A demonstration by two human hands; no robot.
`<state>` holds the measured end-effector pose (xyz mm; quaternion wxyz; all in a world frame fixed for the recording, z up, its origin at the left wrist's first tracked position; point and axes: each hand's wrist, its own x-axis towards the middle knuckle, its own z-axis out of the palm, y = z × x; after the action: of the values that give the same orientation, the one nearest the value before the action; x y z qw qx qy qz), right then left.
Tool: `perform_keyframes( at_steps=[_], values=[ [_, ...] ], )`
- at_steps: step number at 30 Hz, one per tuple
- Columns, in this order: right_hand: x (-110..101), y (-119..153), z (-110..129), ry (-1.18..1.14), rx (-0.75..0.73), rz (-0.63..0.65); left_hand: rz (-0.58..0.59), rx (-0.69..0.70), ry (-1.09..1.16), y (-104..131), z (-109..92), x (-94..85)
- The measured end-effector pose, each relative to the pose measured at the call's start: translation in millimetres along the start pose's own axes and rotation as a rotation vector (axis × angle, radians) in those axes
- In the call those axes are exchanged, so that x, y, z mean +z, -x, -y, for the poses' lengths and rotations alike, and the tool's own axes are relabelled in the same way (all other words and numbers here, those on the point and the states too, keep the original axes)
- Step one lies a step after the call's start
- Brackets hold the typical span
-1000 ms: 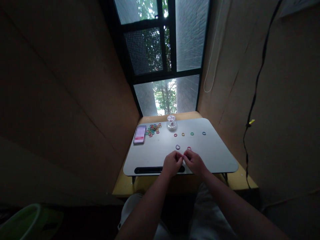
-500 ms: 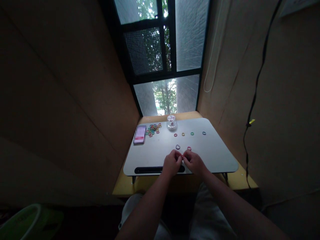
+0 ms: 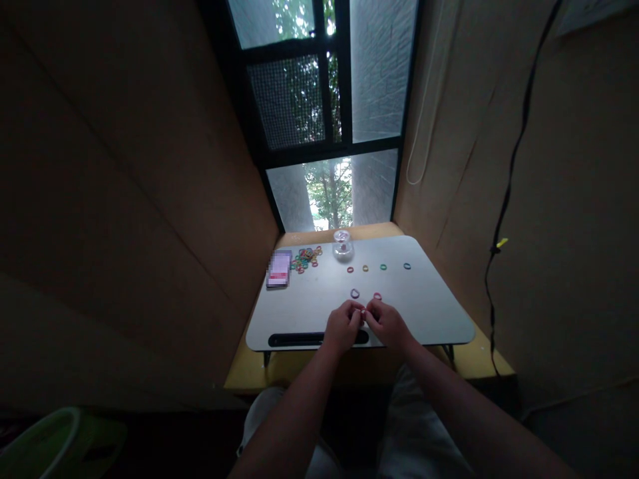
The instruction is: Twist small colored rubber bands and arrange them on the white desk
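Two bare hands meet fingertip to fingertip over the near middle of a small white lap table (image 3: 429, 313).

The left hand (image 3: 342, 326) and right hand (image 3: 387, 324) pinch together around something tiny and reddish between them – likely a small rubber band (image 3: 363, 313), though it is too small and dim to be sure, and I cannot tell which fingers actually hold it. Just beyond lie a pale loose band (image 3: 355, 293) and a pink one (image 3: 377, 296); farther off, a row of four coloured bands (image 3: 378, 267), a clear glass jar (image 3: 342, 244), a heap of mixed bands (image 3: 306, 258) and a blurred phone (image 3: 279, 268) at far left. A stretched band could snap free and skip off the table's near edge – the low light would make it hard to find.
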<state>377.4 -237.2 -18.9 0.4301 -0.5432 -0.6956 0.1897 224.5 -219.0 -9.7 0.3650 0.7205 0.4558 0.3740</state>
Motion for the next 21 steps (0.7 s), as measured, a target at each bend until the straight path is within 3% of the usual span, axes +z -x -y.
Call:
perform_keyframes(
  at_steps=[21],
  values=[
    [3.3, -0.4, -7.6, -0.02, 0.011, -0.027, 0.102, 0.066, 0.141, 1.6, -0.4, -2.9]
  ],
)
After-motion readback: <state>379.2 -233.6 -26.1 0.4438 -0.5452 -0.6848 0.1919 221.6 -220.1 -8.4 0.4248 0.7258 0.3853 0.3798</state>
